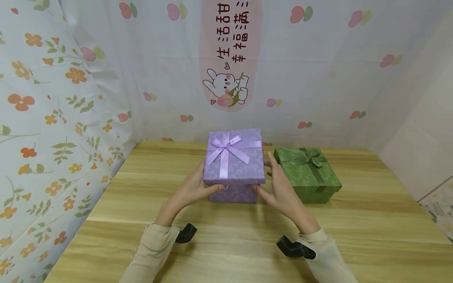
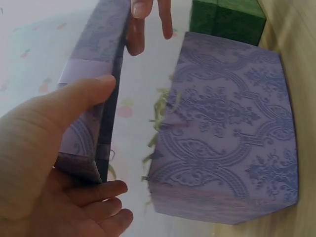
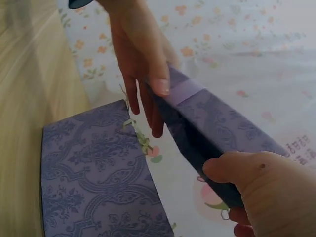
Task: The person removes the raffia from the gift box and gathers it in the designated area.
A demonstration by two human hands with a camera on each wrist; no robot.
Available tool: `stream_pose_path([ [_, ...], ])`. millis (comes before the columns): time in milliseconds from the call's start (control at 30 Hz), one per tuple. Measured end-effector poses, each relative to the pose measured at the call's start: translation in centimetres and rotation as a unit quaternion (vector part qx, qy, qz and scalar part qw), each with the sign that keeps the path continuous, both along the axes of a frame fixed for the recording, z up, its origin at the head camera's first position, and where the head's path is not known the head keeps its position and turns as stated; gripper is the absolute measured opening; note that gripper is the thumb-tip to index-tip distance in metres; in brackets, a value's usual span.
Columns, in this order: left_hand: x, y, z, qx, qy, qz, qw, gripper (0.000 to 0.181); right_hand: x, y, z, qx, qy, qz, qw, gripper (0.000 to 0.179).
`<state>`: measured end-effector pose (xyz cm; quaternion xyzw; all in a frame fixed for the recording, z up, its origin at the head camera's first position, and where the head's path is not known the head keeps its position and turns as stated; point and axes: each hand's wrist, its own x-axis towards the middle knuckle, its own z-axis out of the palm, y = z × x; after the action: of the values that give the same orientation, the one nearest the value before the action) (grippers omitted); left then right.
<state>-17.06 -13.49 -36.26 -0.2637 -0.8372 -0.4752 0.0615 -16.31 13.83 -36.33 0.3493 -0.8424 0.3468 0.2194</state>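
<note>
A lilac gift box lid (image 1: 244, 171) with a satin ribbon bow is lifted off its patterned base (image 1: 235, 194). Both hands hold it, left hand (image 1: 194, 186) and right hand (image 1: 281, 190) on opposite sides. In the left wrist view, the left thumb presses on the lid's side wall (image 2: 89, 39), fingers beneath its rim. Thumb and fingers of the right hand likewise pinch the lid (image 3: 222, 118) in the right wrist view. A gap separates lid and base (image 2: 222, 118), where pale green shredded filler (image 2: 160, 106) pokes over the rim.
Just right of the lilac box stands a green gift box (image 1: 318, 177) with a green bow, its lid on. Both are on a wood-grain table (image 1: 141, 236). Behind hangs a white printed curtain (image 1: 318, 78); a floral one (image 1: 70, 137) hangs at the left.
</note>
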Motion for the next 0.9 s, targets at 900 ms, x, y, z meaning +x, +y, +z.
stream_pose_path([
  [900, 2.8, -1.6, 3.5, -0.099, 0.208, -0.048, 0.9719, 0.086, 2.0, 2.6, 3.6, 0.001, 0.084, 0.002, 0.9965, 0.067],
])
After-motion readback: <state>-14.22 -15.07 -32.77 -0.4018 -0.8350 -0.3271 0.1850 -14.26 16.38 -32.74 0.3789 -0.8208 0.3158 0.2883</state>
